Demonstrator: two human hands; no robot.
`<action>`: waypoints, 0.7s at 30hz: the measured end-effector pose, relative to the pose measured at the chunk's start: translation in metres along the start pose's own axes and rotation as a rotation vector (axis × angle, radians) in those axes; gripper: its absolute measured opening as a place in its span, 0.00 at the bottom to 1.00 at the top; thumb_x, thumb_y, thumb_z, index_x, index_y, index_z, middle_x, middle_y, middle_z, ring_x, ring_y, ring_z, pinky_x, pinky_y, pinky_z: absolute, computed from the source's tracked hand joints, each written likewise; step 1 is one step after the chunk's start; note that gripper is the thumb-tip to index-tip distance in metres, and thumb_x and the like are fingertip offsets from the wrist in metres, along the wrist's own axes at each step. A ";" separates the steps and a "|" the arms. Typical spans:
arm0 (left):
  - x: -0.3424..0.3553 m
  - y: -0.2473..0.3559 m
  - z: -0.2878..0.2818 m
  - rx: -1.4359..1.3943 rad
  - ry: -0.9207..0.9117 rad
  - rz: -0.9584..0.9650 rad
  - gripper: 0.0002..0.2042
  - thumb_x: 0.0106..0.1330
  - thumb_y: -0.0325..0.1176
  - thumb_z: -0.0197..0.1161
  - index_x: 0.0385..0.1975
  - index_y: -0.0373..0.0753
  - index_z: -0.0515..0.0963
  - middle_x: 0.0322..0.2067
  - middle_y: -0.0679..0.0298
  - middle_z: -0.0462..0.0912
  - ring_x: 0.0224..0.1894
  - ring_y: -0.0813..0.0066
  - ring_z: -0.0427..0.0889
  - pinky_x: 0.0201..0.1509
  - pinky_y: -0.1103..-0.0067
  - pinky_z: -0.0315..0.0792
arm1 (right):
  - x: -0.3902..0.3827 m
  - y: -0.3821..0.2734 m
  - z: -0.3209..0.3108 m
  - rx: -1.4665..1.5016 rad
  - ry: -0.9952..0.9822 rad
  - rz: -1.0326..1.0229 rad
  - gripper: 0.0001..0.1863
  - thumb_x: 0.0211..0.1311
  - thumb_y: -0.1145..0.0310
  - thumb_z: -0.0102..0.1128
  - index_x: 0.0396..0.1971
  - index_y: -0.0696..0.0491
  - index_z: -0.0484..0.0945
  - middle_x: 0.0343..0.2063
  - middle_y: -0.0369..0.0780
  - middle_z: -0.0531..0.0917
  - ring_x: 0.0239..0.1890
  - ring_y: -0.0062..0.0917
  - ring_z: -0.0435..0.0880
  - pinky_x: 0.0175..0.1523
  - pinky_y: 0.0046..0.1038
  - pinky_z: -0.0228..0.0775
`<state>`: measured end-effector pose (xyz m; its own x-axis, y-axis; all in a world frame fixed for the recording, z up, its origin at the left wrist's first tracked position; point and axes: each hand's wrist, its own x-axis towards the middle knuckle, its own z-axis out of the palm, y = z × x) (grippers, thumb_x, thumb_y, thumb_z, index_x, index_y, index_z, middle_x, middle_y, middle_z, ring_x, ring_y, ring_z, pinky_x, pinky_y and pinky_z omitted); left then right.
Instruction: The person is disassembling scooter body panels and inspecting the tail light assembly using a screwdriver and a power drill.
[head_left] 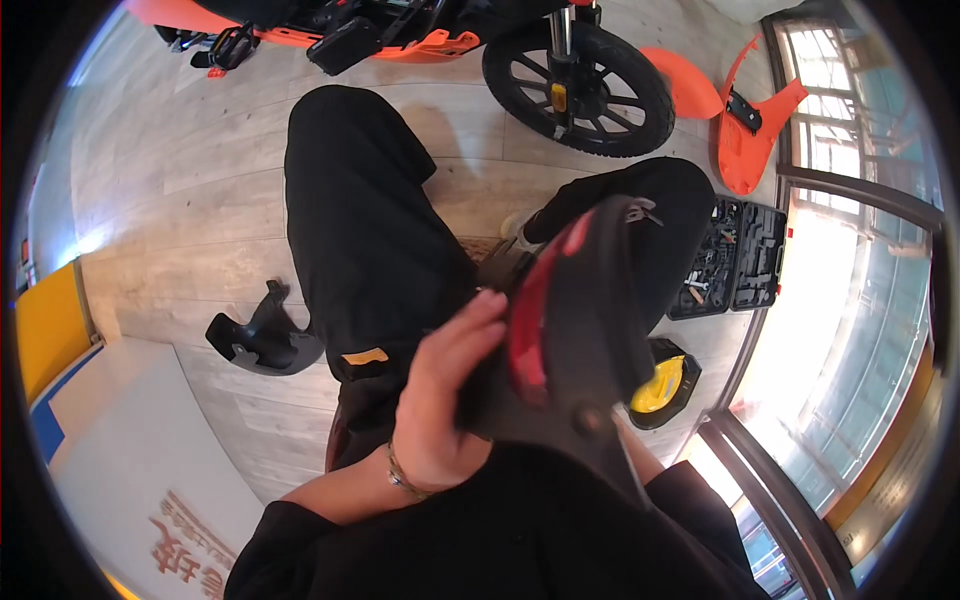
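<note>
Close in front of me is a black plastic motorbike part with a red tail-light lens, tilted and slightly blurred. My left hand holds its left side, fingers laid along the edge near the red lens and a bracelet at the wrist. Behind the part, my right hand is hidden; only a little of the right forearm shows below it. A small metal piece shows at the part's top end, too blurred to name.
An orange motorbike with a black front wheel stands ahead. Orange fairing panels lie to its right. An open tool case and a yellow-and-black object are on my right. A curved black plastic cover lies on the left floor, near a white board.
</note>
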<state>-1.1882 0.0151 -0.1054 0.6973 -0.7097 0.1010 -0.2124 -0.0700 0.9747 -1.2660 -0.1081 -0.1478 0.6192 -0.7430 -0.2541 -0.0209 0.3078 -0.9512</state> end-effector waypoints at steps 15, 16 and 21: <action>-0.014 0.014 -0.004 0.291 -0.372 0.251 0.27 0.38 0.20 0.62 0.45 0.26 0.68 0.50 0.40 0.69 0.49 0.43 0.74 0.44 0.70 0.74 | 0.007 -0.036 -0.032 0.509 -0.094 0.177 0.14 0.51 0.77 0.59 0.39 0.60 0.73 0.30 0.37 0.79 0.34 0.18 0.78 0.41 0.20 0.69; -0.015 0.014 -0.006 0.291 -0.416 0.228 0.27 0.40 0.22 0.63 0.46 0.27 0.68 0.50 0.40 0.69 0.48 0.45 0.75 0.41 0.73 0.74 | 0.007 -0.036 -0.032 0.512 -0.096 0.177 0.14 0.51 0.77 0.59 0.39 0.60 0.73 0.30 0.37 0.79 0.34 0.18 0.78 0.41 0.20 0.69; -0.017 0.017 -0.032 0.166 -0.334 0.186 0.19 0.42 0.22 0.62 0.39 0.32 0.74 0.44 0.50 0.75 0.38 0.59 0.78 0.41 0.72 0.73 | 0.007 -0.039 -0.034 0.509 -0.102 0.186 0.14 0.51 0.77 0.59 0.40 0.60 0.73 0.31 0.36 0.79 0.35 0.18 0.77 0.41 0.20 0.69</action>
<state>-1.1819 0.0481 -0.0845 0.3819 -0.9073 0.1758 -0.4405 -0.0115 0.8977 -1.2881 -0.1455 -0.1187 0.7149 -0.5951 -0.3670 0.2295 0.6956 -0.6808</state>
